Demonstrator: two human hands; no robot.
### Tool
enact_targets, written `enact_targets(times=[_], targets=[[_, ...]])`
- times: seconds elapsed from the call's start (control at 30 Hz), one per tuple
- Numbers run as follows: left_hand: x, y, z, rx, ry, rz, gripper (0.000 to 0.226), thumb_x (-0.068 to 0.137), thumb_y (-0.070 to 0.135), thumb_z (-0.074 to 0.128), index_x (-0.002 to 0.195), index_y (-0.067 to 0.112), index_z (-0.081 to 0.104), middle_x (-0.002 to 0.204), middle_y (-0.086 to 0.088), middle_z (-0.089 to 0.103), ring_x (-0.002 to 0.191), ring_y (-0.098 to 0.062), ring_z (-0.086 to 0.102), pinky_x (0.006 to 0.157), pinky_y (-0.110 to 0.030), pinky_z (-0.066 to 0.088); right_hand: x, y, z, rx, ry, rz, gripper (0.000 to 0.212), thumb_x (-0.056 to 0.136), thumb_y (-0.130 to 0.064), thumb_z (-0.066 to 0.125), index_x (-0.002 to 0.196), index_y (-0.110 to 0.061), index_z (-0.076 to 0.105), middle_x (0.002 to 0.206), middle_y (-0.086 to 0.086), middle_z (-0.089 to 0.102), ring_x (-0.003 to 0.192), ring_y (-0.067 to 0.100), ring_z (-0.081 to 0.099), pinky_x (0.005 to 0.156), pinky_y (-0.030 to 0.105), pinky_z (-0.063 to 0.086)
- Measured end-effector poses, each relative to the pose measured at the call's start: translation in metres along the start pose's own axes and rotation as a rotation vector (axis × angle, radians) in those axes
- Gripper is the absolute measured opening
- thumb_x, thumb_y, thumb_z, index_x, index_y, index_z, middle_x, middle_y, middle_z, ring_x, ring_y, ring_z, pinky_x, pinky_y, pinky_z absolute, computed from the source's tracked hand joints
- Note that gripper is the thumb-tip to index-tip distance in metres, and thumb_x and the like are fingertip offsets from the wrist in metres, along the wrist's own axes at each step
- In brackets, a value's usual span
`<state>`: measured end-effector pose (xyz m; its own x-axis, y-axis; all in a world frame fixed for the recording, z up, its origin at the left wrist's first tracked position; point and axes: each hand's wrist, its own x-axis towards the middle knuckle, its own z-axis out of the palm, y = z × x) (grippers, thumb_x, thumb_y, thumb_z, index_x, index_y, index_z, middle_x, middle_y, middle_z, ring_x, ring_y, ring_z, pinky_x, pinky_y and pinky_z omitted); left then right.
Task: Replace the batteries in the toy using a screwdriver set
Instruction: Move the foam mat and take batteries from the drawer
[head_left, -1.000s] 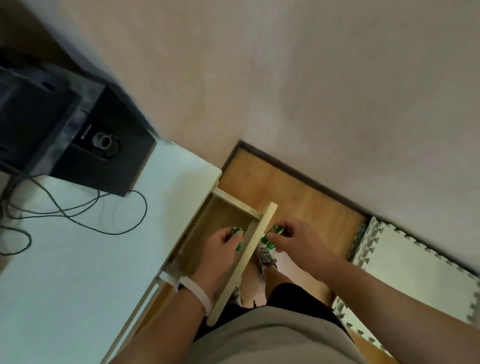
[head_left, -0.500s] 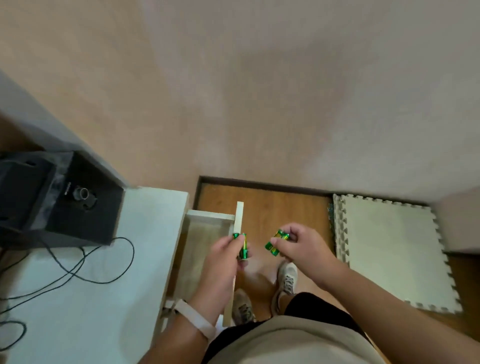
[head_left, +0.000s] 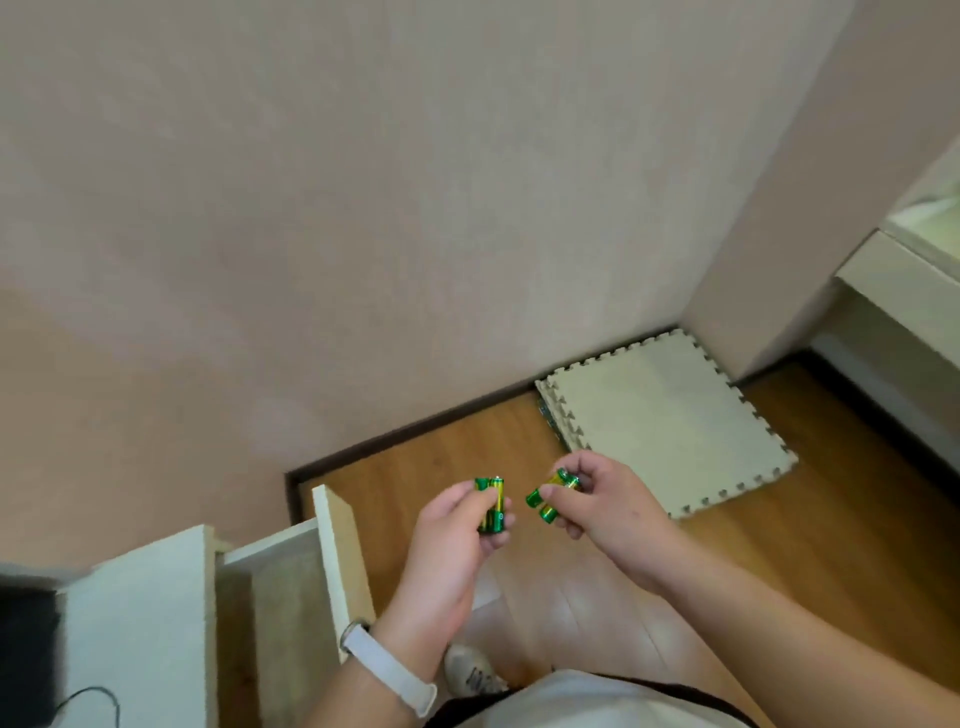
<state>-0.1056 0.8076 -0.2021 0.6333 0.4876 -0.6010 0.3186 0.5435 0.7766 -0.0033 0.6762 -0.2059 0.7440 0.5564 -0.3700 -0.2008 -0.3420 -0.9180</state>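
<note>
Two small bunches of batteries are held up over the wooden floor (head_left: 810, 545), one in each of the hands. Each cell is a short cylinder in shiny green with yellow bands and a metal end.

The left bunch (head_left: 491, 505) stands nearly upright. The left hand (head_left: 457, 530) grips it with the thumb in front and curled fingers behind. The right bunch (head_left: 549, 493) lies tilted, its green ends pointing down to the left. The right hand (head_left: 605, 506) pinches it between thumb and bent fingers. The bunches are near each other but apart. How many cells each holds is hard to tell, though at least two show on either side.

Around them:
- A white wristband (head_left: 387, 669) circles the left wrist.
- Below left, a pale wooden drawer (head_left: 340, 551) stands pulled out from a white worktop (head_left: 140, 623).
- On the worktop's edge are a dark object (head_left: 23, 649) and a thin black cable (head_left: 88, 693).
- A cream foam mat (head_left: 670, 421) with jigsaw edges lies in the corner by the wall (head_left: 363, 208).
- Pale furniture (head_left: 904, 280) juts in at the right.
- A light shoe (head_left: 470, 670) shows below the hands.

Nothing blocks the view of the batteries but the fingers round them. Print on the cells and marks on the shoe are too blurred to read.
</note>
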Motion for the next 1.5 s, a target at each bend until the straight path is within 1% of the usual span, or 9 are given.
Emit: enact_targets(times=[0.17,0.23,0.4,0.63,0.77,1.07,1.17,1.3,1.5], targets=[[-0.019,-0.018,0.106,0.068,-0.063,0.027,0.012,0.096,0.001,0.055,0.092,0.004,0.065,0.079,-0.013,0.065,0.064,-0.016,0.062,0.052,-0.02,0.05,-0.043,0.011,-0.099,0.124,0.106,-0.016,0.008,0.086,0.0,0.064,0.087,-0.006,0.06,0.059,-0.001,0.06,0.047,0.01,0.052,0.045,0.018,0.041],[-0.031,-0.028,0.149,0.075,-0.099,0.03,0.013,0.096,-0.001,0.054,0.089,0.004,0.064,0.076,-0.013,0.064,0.061,-0.016,0.061,0.048,-0.017,0.049,-0.06,0.018,-0.141,0.158,0.155,-0.022,0.01,0.085,0.001,0.064,0.085,-0.008,0.06,0.057,-0.001,0.06,0.047,0.012,0.052,0.047,0.022,0.042],[-0.06,-0.056,0.249,0.151,-0.233,0.02,0.013,0.096,-0.001,0.053,0.088,0.002,0.063,0.074,-0.011,0.063,0.06,-0.016,0.06,0.048,-0.017,0.051,-0.102,0.047,-0.238,0.224,0.302,-0.027,0.009,0.084,0.0,0.064,0.086,-0.008,0.059,0.055,-0.003,0.058,0.055,0.022,0.051,0.055,0.035,0.042],[-0.085,-0.087,0.362,0.305,-0.432,-0.031,0.008,0.097,0.001,0.054,0.095,0.0,0.062,0.08,-0.014,0.064,0.063,-0.015,0.063,0.049,-0.017,0.053,-0.16,0.073,-0.337,0.303,0.52,-0.016,0.009,0.083,0.0,0.059,0.084,-0.008,0.058,0.067,0.006,0.061,0.056,0.019,0.053,0.056,0.033,0.042],[-0.092,-0.097,0.411,0.398,-0.539,-0.041,0.01,0.098,0.001,0.052,0.094,0.0,0.061,0.081,-0.014,0.063,0.062,-0.014,0.063,0.05,-0.017,0.054,-0.178,0.082,-0.373,0.407,0.663,-0.003,0.011,0.084,0.005,0.052,0.085,-0.005,0.056,0.067,0.008,0.057,0.046,0.011,0.05,0.048,0.024,0.039],[-0.044,-0.108,0.513,0.517,-0.717,-0.106,0.01,0.097,0.003,0.054,0.093,0.003,0.062,0.079,-0.011,0.064,0.066,-0.015,0.063,0.052,-0.018,0.053,-0.161,0.093,-0.443,0.435,0.893,0.116,0.026,0.086,0.0,0.051,0.079,-0.019,0.067,0.067,0.002,0.065,0.052,0.013,0.053,0.05,0.025,0.042],[-0.019,-0.106,0.556,0.54,-0.785,-0.139,0.008,0.098,0.003,0.053,0.095,0.002,0.061,0.081,-0.012,0.064,0.066,-0.015,0.063,0.052,-0.018,0.053,-0.147,0.084,-0.474,0.405,0.977,0.163,0.021,0.088,-0.003,0.052,0.082,-0.016,0.067,0.069,0.004,0.065,0.048,0.008,0.052,0.049,0.021,0.043],[0.016,-0.096,0.609,0.578,-0.914,-0.163,0.015,0.098,0.004,0.053,0.109,-0.004,0.06,0.083,-0.013,0.063,0.067,-0.015,0.063,0.058,-0.022,0.052,-0.121,0.069,-0.515,0.377,1.08,0.191,0.017,0.088,-0.002,0.053,0.084,-0.014,0.065,0.069,0.004,0.065,0.049,0.008,0.053,0.048,0.02,0.043],[0.056,-0.089,0.675,0.647,-1.005,-0.172,0.011,0.098,0.004,0.054,0.102,0.001,0.063,0.081,-0.011,0.065,0.069,-0.016,0.062,0.059,-0.023,0.052,-0.084,0.06,-0.557,0.384,1.175,0.233,0.015,0.085,-0.003,0.059,0.081,-0.016,0.065,0.06,-0.004,0.064,0.046,0.008,0.051,0.048,0.019,0.043]])
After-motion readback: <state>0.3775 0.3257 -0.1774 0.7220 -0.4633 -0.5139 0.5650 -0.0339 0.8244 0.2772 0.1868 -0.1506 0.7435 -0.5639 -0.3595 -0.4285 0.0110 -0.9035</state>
